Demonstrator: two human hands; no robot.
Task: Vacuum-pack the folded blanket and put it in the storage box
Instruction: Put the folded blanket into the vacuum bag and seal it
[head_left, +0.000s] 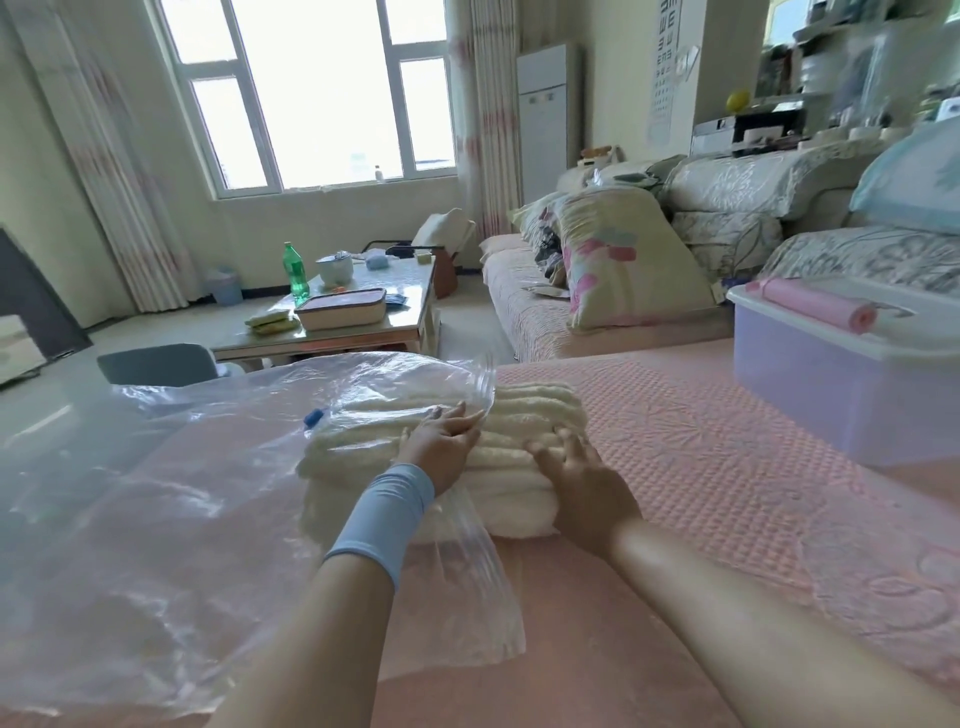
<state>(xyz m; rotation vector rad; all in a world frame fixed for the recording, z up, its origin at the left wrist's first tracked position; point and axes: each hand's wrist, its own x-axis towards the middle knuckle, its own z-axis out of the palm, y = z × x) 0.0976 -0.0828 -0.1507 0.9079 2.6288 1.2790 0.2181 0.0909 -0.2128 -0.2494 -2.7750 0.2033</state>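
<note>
— On the pink bedspread (727, 467), what are the two hands doing?

— Both lie flat, holding nothing. The left hand (441, 444), with one pale blue wristband (382, 514) on its wrist, rests with straight fingers on top of the blanket, fingertips right at the zip edge of the bag. The right hand (576, 470) has its fingers spread apart and presses down on the blanket's bare end.

— And the blanket itself?

— There's one blanket (530, 410), white, ribbed and folded into a thick stack. Its left part sits inside the bag's mouth and its right end sticks out uncovered.

— How many bags?

— One vacuum bag (182, 519), clear and crumpled, spreading leftward and back toward the person. One small blue piece (313, 417) sits on its upper face, near the blanket's far left corner.

— Where's the box?

— One storage box (831, 395) stands on the bedspread to the right, well apart from the blanket. It is translucent with its white lid on, and one pink roll (815, 306) lies on the lid.

— Anything further off?

— One low table (363, 335) with one green bottle (295, 275) standing on it. On the sofa there's one flowered pillow (623, 260).
</note>
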